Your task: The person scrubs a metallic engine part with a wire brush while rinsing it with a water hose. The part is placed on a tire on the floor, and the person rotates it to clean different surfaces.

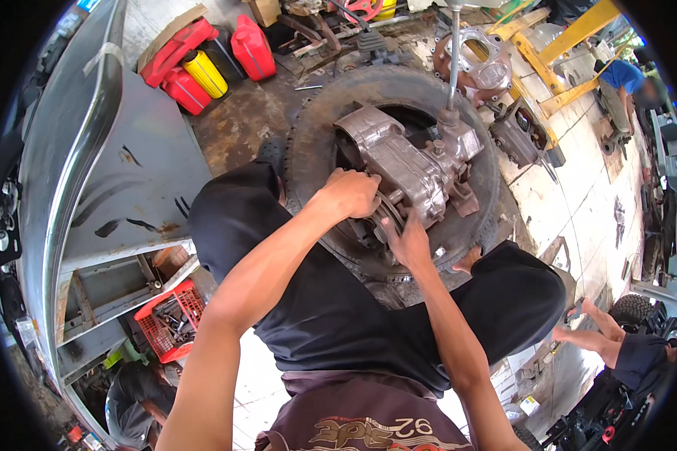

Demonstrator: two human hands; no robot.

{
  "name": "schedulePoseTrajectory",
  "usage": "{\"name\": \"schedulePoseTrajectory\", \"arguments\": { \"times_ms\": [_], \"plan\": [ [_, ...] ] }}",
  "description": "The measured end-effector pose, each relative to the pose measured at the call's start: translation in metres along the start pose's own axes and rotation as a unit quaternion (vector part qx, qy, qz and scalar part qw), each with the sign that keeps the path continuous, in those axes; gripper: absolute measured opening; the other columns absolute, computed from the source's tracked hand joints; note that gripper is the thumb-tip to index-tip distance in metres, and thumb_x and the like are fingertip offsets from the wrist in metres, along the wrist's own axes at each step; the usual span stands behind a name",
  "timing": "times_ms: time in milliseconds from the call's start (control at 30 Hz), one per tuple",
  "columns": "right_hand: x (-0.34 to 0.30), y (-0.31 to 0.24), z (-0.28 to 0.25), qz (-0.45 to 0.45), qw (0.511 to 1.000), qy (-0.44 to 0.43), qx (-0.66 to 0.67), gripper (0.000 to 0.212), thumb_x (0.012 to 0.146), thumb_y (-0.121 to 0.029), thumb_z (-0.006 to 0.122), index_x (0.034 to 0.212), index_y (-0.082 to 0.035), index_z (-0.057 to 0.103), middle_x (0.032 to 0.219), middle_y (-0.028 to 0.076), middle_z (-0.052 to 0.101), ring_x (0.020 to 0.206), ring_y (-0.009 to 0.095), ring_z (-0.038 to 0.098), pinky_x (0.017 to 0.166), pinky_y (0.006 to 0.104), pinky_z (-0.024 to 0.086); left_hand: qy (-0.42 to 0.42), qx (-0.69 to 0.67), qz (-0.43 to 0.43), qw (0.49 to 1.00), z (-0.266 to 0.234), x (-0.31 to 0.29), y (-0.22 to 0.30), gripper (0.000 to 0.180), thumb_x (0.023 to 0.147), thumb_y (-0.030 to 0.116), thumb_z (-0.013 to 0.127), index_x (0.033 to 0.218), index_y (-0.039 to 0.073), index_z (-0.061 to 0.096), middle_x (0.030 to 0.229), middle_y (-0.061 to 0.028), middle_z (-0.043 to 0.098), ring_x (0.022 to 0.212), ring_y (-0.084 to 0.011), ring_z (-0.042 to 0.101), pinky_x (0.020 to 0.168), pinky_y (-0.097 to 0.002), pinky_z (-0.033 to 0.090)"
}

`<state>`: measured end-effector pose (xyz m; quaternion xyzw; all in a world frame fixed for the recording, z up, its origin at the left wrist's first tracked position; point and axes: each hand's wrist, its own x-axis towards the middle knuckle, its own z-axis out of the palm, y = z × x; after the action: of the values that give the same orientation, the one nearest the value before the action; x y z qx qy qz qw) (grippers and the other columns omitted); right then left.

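A grey-brown metal gearbox [402, 161] with an upright gear lever [454, 64] lies on a large tyre [312, 113] before my knees. At its near end is a dark, round, drum-like part [389, 212]. My left hand [349, 194] is closed at the left side of this part, its fingers curled in. My right hand [409, 242] holds its near right side, thumb and fingers on either side of the rim. Some fingertips are hidden behind the part, and I see no tool in either hand.
Red jerrycans [253, 47] and a yellow one [205, 74] stand at the far left. A grey vehicle panel [128, 173] and a red basket of tools [174, 319] are on my left. A round metal housing [485, 68] lies far right; other people sit nearby.
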<state>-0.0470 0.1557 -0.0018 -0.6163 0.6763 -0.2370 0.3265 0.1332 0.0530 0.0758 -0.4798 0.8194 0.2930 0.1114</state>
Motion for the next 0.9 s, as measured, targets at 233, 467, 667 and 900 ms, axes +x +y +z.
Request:
{"name": "schedulePoseTrajectory", "arguments": {
  "times_ms": [233, 467, 667, 900],
  "plan": [
    [-0.018, 0.009, -0.008, 0.015, 1.0, -0.011, 0.02, 0.067, 0.088, -0.048, 0.069, 0.118, 0.007, 0.046, 0.108, 0.032, 0.062, 0.102, 0.048, 0.061, 0.088, 0.0507, 0.049, -0.025, 0.006, -0.006, 1.0, 0.0, 0.008, 0.004, 0.054, 0.092, 0.033, 0.056, 0.138, 0.003, 0.052, 0.11, -0.0235, 0.069, 0.107, -0.0405, 0.064, 0.094, -0.054, 0.047],
    [-0.008, 0.016, 0.001, -0.061, 0.997, 0.048, -0.011, 0.06, 0.09, -0.047, 0.067, 0.117, 0.003, 0.05, 0.104, 0.028, 0.064, 0.099, 0.045, 0.061, 0.087, 0.0509, 0.049, -0.031, 0.006, -0.017, 0.999, 0.0, 0.018, 0.005, 0.054, 0.095, 0.033, 0.056, 0.138, 0.002, 0.051, 0.116, -0.0231, 0.067, 0.111, -0.0402, 0.062, 0.095, -0.0537, 0.047],
    [-0.011, 0.029, -0.02, 0.063, 0.992, -0.021, 0.11, 0.042, 0.096, -0.029, 0.062, 0.126, -0.003, 0.049, 0.109, 0.026, 0.065, 0.105, 0.044, 0.063, 0.089, 0.0474, 0.05, -0.044, 0.018, -0.01, 0.999, -0.006, 0.031, 0.008, 0.054, 0.095, 0.033, 0.056, 0.139, 0.002, 0.049, 0.117, -0.0229, 0.067, 0.112, -0.0405, 0.061, 0.096, -0.0534, 0.046],
    [-0.002, 0.051, -0.059, 0.027, 0.992, -0.103, 0.061, 0.03, 0.089, -0.015, 0.065, 0.117, -0.003, 0.062, 0.106, 0.026, 0.068, 0.101, 0.037, 0.068, 0.086, 0.0406, 0.052, -0.058, 0.015, -0.006, 0.998, -0.002, 0.044, 0.013, 0.053, 0.095, 0.032, 0.056, 0.139, 0.003, 0.049, 0.118, -0.0236, 0.066, 0.113, -0.0415, 0.06, 0.097, -0.0525, 0.045]
  ]
}}
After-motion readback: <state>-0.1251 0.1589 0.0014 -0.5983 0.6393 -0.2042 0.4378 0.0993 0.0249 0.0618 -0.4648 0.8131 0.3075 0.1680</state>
